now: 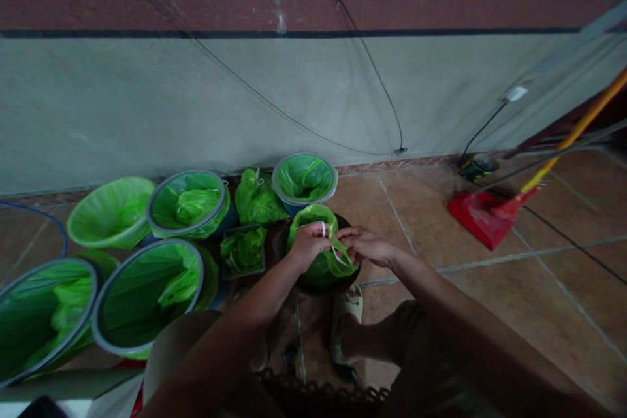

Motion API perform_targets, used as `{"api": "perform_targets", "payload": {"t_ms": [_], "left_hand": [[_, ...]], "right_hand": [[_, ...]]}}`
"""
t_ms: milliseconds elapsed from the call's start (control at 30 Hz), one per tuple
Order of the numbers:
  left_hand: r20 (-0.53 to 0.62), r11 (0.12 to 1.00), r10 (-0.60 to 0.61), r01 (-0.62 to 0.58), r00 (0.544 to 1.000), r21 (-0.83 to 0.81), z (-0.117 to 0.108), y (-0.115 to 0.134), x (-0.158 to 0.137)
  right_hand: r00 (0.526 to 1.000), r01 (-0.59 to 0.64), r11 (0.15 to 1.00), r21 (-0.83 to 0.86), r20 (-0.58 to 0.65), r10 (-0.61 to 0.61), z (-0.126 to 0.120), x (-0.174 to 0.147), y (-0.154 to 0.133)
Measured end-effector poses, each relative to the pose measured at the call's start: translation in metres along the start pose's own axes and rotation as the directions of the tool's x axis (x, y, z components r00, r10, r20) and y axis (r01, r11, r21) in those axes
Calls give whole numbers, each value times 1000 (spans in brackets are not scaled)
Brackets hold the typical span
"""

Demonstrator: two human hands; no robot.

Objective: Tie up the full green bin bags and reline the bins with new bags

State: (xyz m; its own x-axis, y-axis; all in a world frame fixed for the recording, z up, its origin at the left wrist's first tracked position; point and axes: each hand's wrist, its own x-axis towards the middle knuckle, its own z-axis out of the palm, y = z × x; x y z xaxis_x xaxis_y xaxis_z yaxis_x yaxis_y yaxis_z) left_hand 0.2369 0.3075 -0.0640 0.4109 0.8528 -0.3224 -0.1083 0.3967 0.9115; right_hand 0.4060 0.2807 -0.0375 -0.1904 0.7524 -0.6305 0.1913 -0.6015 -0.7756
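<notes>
Left hand (309, 247): over the dark bin; fingers curled closely inward, gripping the gathered edge of the green bag, with a white drawstring looped over a finger.
Right hand (366, 245): over the dark bin's right side; fingertips bent together, pinching the bag's edge opposite the left hand.
Green bag (326, 269): inside the dark bin, its mouth lifted above the rim between both hands.
Dark bin (321, 291): on the tiled floor, in front of the person, the landmark for all places here.
Behind the dark bin: a small grey-rimmed bin (304, 202), just beside it, lined in green.
Left of the dark bin: a rectangular bin (264, 256) holding a crumpled liner, and beyond that four wide bins (202, 277) with green liners.
Behind and to its left: a bulging green bundle (259, 201) with a white tie on top.
Right of the dark bin, well apart: a red dustpan (477, 217).
Done, by judgement: the wide bins and the grey-rimmed bin look lined, liners spread inside.
Left over, by judgement: the bag's mouth at the dark bin is unsettled; whether it is being spread or drawn together, I cannot tell.
</notes>
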Motion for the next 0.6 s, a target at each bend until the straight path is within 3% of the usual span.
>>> {"api": "perform_targets", "payload": {"t_ms": [100, 200, 433, 600], "left_hand": [[-73, 951, 161, -134, 984, 280, 2, -6, 3], [-126, 880, 242, -164, 962, 445, 6, -12, 4], [-199, 766, 300, -111, 933, 633, 6, -20, 2], [-178, 830, 255, -120, 950, 545, 3, -26, 7]], "right_hand": [[997, -41, 999, -3, -65, 41, -4, 1, 0], [1000, -25, 1000, -3, -16, 25, -3, 3, 2], [999, -4, 1000, 24, 47, 2, 5, 8, 7], [1000, -19, 998, 68, 15, 18, 4, 10, 8]]}}
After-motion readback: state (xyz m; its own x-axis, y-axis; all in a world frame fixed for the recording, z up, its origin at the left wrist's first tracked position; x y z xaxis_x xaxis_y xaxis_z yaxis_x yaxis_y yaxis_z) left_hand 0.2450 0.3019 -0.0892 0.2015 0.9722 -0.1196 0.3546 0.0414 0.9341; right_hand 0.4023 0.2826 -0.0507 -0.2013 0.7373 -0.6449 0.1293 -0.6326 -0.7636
